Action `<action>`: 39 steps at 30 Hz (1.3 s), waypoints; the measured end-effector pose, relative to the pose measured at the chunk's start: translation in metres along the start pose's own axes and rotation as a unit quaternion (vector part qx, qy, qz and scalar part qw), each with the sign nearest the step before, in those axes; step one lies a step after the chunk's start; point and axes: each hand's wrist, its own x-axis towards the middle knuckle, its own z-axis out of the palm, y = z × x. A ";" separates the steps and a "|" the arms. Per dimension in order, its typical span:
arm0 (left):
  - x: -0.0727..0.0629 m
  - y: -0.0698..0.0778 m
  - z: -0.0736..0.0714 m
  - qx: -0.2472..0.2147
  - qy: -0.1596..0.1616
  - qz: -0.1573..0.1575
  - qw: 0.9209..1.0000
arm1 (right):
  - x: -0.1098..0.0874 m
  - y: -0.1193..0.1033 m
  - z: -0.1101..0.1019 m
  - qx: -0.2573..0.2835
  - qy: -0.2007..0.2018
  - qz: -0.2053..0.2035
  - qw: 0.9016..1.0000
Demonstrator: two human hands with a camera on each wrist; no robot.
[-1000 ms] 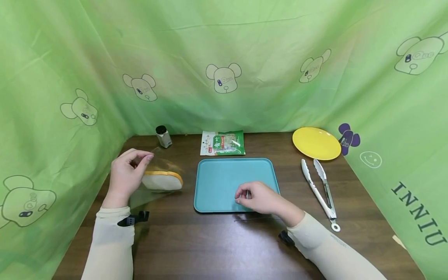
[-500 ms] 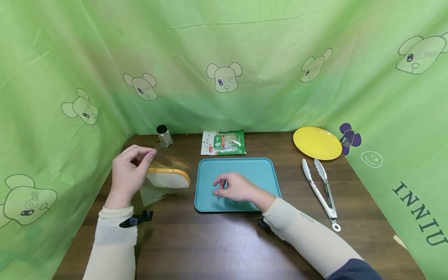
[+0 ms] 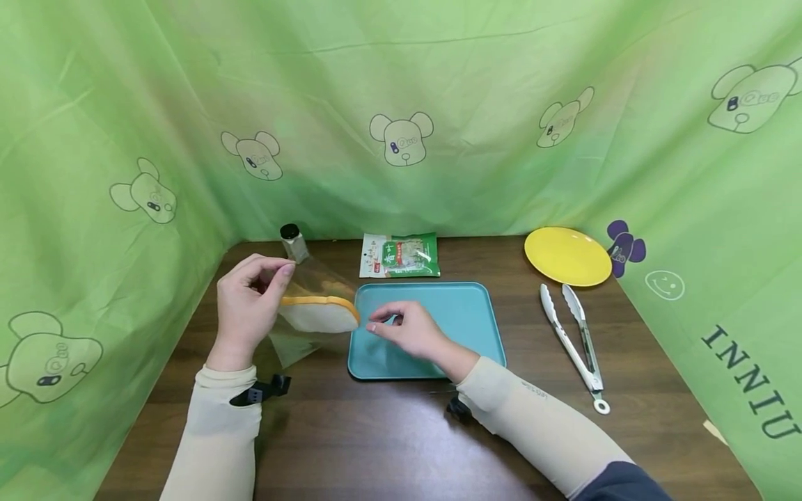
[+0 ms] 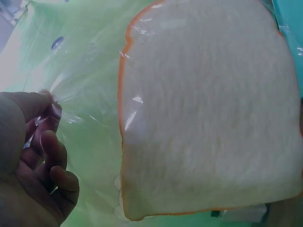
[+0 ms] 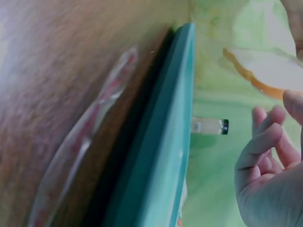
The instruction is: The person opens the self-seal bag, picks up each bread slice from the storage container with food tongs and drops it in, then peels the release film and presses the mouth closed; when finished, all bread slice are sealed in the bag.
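My left hand (image 3: pixel 247 309) pinches one edge of a clear plastic bag (image 3: pixel 313 278) between thumb and fingertips. Inside the bag is a bread slice (image 4: pixel 208 109), white with an orange-brown crust, hanging above the table beside the tray's left edge. The bag's lower corner trails below the slice. Over the blue-green tray (image 3: pixel 445 313) is my right hand (image 3: pixel 410 332), its fingers loosely curled, thumb and index fingertips just right of the slice. In the right wrist view a gap shows between those fingers (image 5: pixel 262 142), with nothing seen held.
A black-capped seasoning jar (image 3: pixel 294 243) and a green-and-white packet (image 3: pixel 401 255) stand along the back. At the right are a yellow plate (image 3: pixel 567 256) and metal tongs (image 3: pixel 587 348). A clear wrapper with red marks (image 5: pixel 90 123) lies before the tray. Green cloth surrounds the table.
My left hand has shifted right with the bagged bread slice, whose right end now reaches the tray's edge. My right hand has moved left over the tray towards it.
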 end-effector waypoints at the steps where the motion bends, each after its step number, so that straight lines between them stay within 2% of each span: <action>1: 0.000 0.001 0.001 -0.003 0.001 0.001 1.000 | 0.000 0.000 -0.001 0.010 0.009 -0.003 1.000; 9: 0.000 0.012 0.009 -0.031 0.025 -0.011 0.999 | -0.007 -0.005 -0.020 0.047 0.061 -0.044 0.996; 17: -0.004 0.057 0.011 -0.086 0.033 -0.011 0.996 | -0.034 -0.029 -0.052 0.042 0.108 -0.101 0.988; 21: -0.009 0.070 0.013 -0.122 0.030 -0.006 0.992 | -0.054 -0.043 -0.067 0.031 0.124 -0.146 0.981; 27: -0.021 0.069 0.019 -0.185 0.021 0.000 0.983 | -0.083 -0.061 -0.089 0.021 0.153 -0.212 0.965; 31: -0.031 0.064 0.024 -0.230 -0.009 0.015 0.973 | -0.105 -0.071 -0.100 0.027 0.178 -0.258 0.949; 35: -0.040 0.064 0.028 -0.254 -0.034 0.025 0.966 | -0.125 -0.076 -0.105 0.035 0.193 -0.302 0.933; 37: -0.044 0.065 0.031 -0.264 -0.041 0.028 0.963 | -0.133 -0.077 -0.106 0.040 0.196 -0.311 0.929; 39: -0.046 0.067 0.032 -0.273 -0.051 0.029 0.960 | -0.140 -0.075 -0.107 0.045 0.198 -0.308 0.930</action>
